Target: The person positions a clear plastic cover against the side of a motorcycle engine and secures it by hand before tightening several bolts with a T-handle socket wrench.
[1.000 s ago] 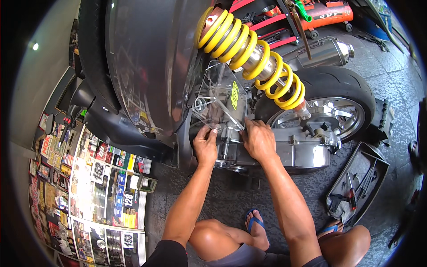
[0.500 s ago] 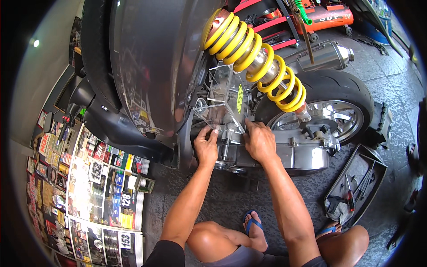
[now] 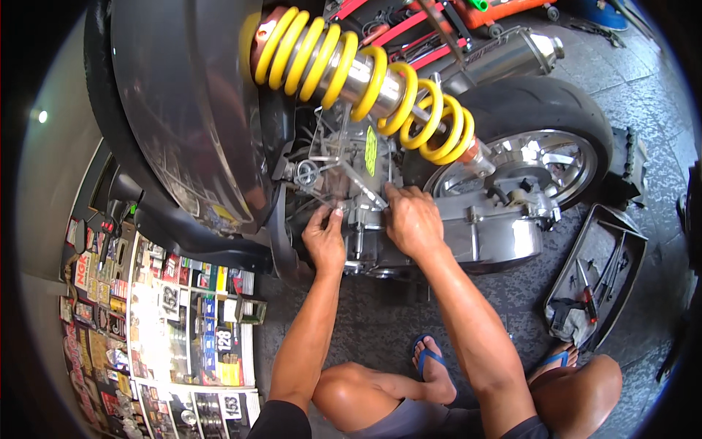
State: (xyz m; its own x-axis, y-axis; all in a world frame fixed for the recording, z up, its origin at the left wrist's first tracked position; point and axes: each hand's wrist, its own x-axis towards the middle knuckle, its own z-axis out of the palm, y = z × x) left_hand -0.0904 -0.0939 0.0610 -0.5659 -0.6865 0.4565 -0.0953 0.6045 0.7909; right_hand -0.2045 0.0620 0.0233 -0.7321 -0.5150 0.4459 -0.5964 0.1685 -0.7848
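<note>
A clear plastic box [image 3: 330,155] with a yellow sticker sits in the engine bay of a dark scooter [image 3: 183,110], above the grey metal engine case [image 3: 468,241]. At its lower left corner, my left hand [image 3: 325,238] pinches the edge between thumb and fingers. The fingers of my right hand [image 3: 414,222] are curled round the lower right corner, partly hiding it. Over the box slants a shock absorber with a yellow coil spring [image 3: 380,80], its lower end near the rear wheel [image 3: 541,146]. Engine parts show blurred through the plastic.
On the right floor lies a tray [image 3: 636,267] with a red-handled screwdriver [image 3: 589,300] and other tools. A silver exhaust muffler [image 3: 512,55] lies behind the wheel, near a red tool cart [image 3: 387,44]. Shelves of packaged parts [image 3: 183,314] stand at left.
The view has shifted, so the scooter and shock absorber sit further left and higher. Both hands stay at the lower corners of the clear plastic box.
</note>
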